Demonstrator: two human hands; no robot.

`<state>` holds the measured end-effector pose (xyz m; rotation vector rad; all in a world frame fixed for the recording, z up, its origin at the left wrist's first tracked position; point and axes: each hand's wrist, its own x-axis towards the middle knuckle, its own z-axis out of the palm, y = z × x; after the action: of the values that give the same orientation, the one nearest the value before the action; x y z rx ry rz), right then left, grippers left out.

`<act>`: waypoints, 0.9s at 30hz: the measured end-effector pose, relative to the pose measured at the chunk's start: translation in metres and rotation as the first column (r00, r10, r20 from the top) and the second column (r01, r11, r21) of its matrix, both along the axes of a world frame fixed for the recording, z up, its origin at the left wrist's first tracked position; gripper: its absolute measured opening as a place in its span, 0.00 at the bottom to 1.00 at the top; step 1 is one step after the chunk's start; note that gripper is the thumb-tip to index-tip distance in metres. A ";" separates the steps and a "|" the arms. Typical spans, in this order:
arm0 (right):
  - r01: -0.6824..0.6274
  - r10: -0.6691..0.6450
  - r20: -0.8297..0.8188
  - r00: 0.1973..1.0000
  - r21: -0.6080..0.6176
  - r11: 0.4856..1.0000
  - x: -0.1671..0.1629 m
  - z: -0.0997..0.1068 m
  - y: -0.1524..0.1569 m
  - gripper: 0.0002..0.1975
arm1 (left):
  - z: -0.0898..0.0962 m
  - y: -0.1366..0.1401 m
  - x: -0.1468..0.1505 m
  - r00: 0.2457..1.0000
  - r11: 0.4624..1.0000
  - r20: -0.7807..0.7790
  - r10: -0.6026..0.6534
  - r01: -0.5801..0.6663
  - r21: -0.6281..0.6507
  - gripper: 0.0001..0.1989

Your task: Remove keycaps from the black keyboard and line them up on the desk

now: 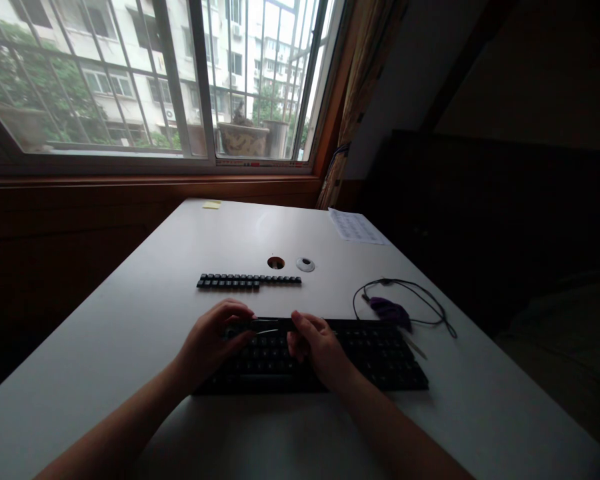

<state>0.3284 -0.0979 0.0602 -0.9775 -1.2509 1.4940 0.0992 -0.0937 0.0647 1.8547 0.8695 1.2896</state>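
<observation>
A black keyboard (380, 357) lies across the near part of the white table. Over its upper rows, two thin bright wires of what looks like a wire keycap puller (267, 331) span the gap between my hands. My left hand (215, 333) has thumb and fingertips curled at the wires' left ends. At the other end, my right hand (317, 343) is closed in a pinch, its fingers hiding the handle. Beyond the keyboard, removed black keycaps (230, 281) are lined up in two rows. Some keys beneath my hands are hidden.
A black cable (425, 291) is coiled at the right, with a dark purple cloth-like piece (390, 310) beside it. A round hole (276, 263) and its cover (305, 265) are mid-table. Farther back are a printed sheet (357, 227) and yellow sticky notes (212, 205).
</observation>
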 end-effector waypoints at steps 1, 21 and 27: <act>0.001 -0.001 0.014 1.000 0.006 1.000 0.000 0.001 -0.001 0.22 | 0.000 0.000 0.001 1.000 1.000 0.014 0.000 0.000 -0.005 0.10; 0.119 -0.418 0.395 0.818 0.594 0.796 0.012 0.018 0.000 0.14 | -0.006 0.015 -0.010 0.994 0.995 -0.069 0.083 -0.079 0.060 0.08; 0.057 -0.485 0.405 0.775 0.719 0.693 0.012 0.016 0.001 0.13 | -0.003 0.012 -0.008 0.982 0.988 -0.158 0.101 -0.081 0.131 0.08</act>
<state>0.3407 -0.0966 0.0766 -1.0678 -1.7912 0.3793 0.0907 -0.0820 0.0616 2.0631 0.9911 1.2849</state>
